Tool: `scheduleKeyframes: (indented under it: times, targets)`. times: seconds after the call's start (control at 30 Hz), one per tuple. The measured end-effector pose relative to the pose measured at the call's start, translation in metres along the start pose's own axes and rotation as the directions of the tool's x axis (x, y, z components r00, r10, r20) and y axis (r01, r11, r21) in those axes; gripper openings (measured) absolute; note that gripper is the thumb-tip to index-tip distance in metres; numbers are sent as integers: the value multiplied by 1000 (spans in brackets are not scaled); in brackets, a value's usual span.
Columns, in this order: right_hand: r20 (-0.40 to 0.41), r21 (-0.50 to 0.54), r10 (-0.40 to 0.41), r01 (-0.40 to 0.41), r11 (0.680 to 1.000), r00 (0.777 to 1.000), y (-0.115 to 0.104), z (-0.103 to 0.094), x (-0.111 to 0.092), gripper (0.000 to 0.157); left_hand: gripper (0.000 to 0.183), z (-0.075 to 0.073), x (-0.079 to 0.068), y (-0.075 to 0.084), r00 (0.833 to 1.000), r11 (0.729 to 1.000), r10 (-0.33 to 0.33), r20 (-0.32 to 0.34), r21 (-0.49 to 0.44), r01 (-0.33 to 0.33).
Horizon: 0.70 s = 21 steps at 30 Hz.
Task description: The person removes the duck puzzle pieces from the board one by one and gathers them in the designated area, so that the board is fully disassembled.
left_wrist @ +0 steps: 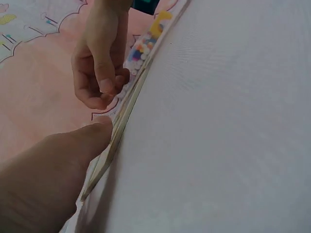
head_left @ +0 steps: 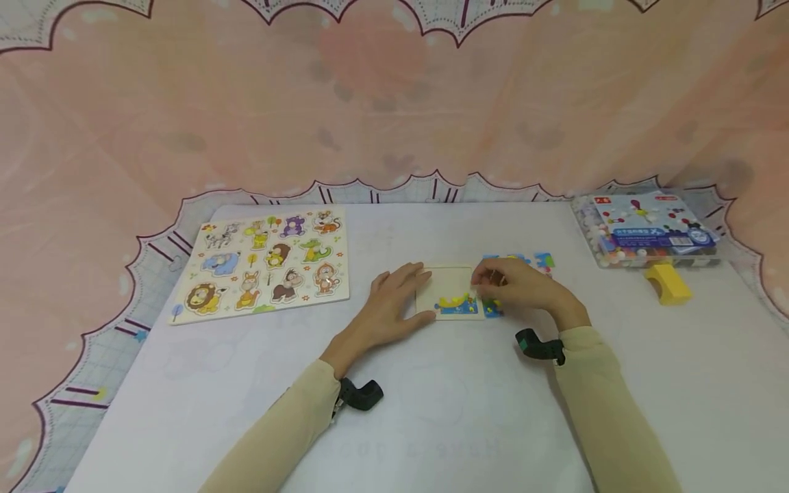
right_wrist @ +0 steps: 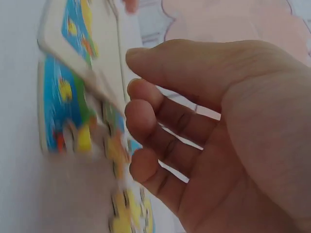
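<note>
A small wooden puzzle tray (head_left: 448, 279) lies on the white table, with blue and yellow pieces (head_left: 457, 306) fitted along its near edge. My left hand (head_left: 391, 308) rests at the tray's left side, fingers and thumb extended; in the left wrist view the thumb (left_wrist: 82, 141) lies against the tray's edge. Over the tray's right edge hovers my right hand (head_left: 520, 284), its fingers loosely bent. The right wrist view shows nothing between that thumb (right_wrist: 170, 63) and the fingertips. Loose puzzle pieces (right_wrist: 58, 92) lie beside the tray, partly hidden under the right hand in the head view.
An animal puzzle board (head_left: 261, 263) lies at the left. At the back right stands a clear box (head_left: 653, 229) of colourful parts with a printed sheet on it. A yellow arch-shaped block (head_left: 670, 284) sits just in front. A patterned cloth (head_left: 382, 103) hangs behind the table.
</note>
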State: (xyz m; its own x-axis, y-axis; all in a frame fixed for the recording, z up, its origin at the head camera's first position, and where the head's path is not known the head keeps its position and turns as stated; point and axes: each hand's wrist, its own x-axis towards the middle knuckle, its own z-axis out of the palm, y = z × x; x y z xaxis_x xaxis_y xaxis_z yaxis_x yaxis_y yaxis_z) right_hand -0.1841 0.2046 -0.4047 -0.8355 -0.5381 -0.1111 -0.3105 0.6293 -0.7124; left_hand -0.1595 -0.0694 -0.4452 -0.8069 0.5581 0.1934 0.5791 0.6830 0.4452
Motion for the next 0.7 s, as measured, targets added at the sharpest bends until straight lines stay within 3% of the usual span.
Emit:
scheduleKeyframes:
  times: [0.17,0.33,0.7]
  targets:
    - [6,-19,-54,54,998,999,-11,11,4,24,69,2,-4,-7,998,999,4,59,39,-6]
    - [53,-99,-57,62,993,997,-18,19,8,29,66,5,-3,-8,999,998,15,50,57,-18]
    - [73,-96,-44,51,994,996,-22,24,10,17,65,4,-4,-8,999,998,34,33,45,-35]
